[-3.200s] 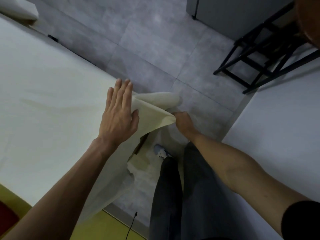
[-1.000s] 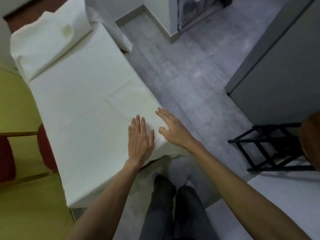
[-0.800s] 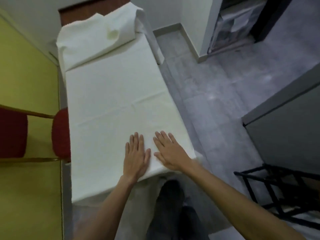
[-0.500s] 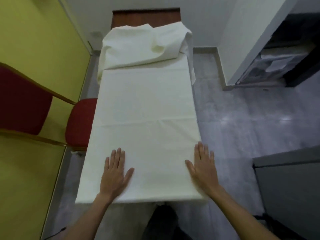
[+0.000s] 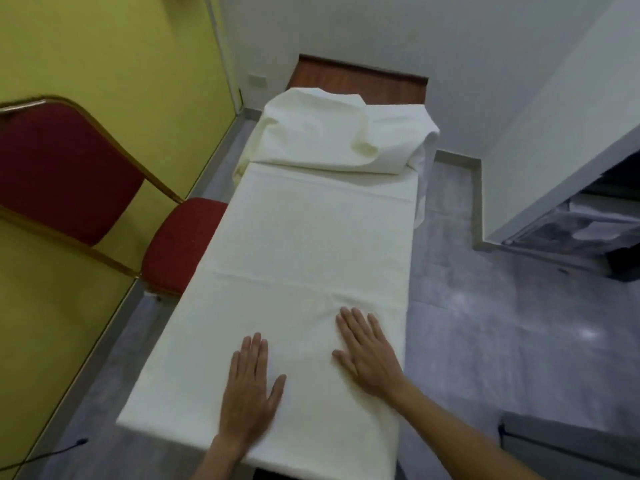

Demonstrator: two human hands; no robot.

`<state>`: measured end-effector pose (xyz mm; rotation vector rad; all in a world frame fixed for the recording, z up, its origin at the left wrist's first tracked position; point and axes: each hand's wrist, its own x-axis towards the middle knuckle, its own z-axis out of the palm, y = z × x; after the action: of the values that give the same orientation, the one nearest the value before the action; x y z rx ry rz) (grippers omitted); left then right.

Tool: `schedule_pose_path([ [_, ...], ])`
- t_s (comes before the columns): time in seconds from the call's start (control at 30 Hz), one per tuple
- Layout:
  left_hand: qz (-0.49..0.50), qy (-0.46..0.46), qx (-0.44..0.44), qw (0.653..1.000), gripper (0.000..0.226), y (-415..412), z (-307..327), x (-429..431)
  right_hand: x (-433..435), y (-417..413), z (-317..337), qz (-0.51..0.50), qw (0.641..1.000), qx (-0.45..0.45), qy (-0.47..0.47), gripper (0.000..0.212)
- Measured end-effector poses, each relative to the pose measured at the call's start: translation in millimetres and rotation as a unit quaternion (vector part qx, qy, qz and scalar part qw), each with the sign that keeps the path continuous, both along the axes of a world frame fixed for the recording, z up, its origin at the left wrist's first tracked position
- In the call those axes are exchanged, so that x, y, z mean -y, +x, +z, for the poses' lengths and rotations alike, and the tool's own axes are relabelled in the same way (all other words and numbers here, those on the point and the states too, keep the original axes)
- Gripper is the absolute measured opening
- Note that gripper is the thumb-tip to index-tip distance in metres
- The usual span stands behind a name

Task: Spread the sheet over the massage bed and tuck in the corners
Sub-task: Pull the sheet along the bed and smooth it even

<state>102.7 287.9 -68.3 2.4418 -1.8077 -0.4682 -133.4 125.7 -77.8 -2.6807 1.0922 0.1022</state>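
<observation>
Pressing my left hand and right hand flat, fingers spread, on the sheet covering the bed's near end, I should sweep outward evenly to clear creases.

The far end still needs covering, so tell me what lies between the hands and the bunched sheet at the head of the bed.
Nothing visible. Both the left hand and right hand rest flat on the sheet at the near end. The smooth stretch runs bare up to the bunched part. The red chair stands beside the bed, off that path.
</observation>
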Motion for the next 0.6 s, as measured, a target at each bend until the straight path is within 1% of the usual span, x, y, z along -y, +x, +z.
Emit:
schedule_pose_path([
  [0.07, 0.046, 0.005, 0.018, 0.999, 0.079, 1.3, -2.3, 1.9, 42.9, -19.7, 1.5, -0.021, 1.0, -0.016, 0.006, 0.07],
  [0.13, 0.128, 0.026, 0.038, 0.991, 0.083, 1.4, -0.8, 2.4, 83.4, -35.4, 0.5, -0.047, 0.998, -0.028, 0.01, 0.074],
  [0.2, 0.22, 0.035, 0.053, 0.973, 0.087, -6.4, 4.3, -0.3, 115.7, -43.5, 2.2, -0.088, 0.995, -0.026, 0.027, 0.078],
  [0.23, 0.261, 0.038, 0.056, 0.963, 0.088, -15.5, 8.0, -2.4, 125.4, -43.1, 5.5, -0.098, 0.994, -0.023, 0.041, 0.078],
  [0.27, 0.293, 0.043, 0.055, 0.953, 0.088, -29.6, 11.3, -4.6, 129.3, -41.0, 8.4, -0.086, 0.995, -0.016, 0.044, 0.077],
  [0.3, 0.31, 0.047, 0.053, 0.948, 0.087, -47.0, 13.4, -5.3, 127.1, -37.4, 10.5, -0.051, 0.998, -0.009, 0.039, 0.074],
  [0.37, 0.314, 0.042, 0.043, 0.948, 0.083, -92.1, 14.5, -1.6, 104.5, -30.9, 11.2, 0.061, 0.997, 0.023, 0.035, 0.066],
  [0.47, 0.34, 0.016, 0.008, 0.94, 0.077, -175.6, 12.3, 13.0, 51.2, -32.9, 8.3, 0.232, 0.969, 0.051, 0.066, 0.059],
  [0.53, 0.383, 0.006, -0.013, 0.924, 0.076, -224.7, 14.4, 23.8, 34.6, -39.8, 7.7, 0.289, 0.954, 0.037, 0.07, 0.058],
  [0.6, 0.433, 0.0, -0.025, 0.901, 0.074, -251.8, 16.7, 26.9, 43.1, -42.3, 10.2, 0.302, 0.949, 0.036, 0.081, 0.059],
])
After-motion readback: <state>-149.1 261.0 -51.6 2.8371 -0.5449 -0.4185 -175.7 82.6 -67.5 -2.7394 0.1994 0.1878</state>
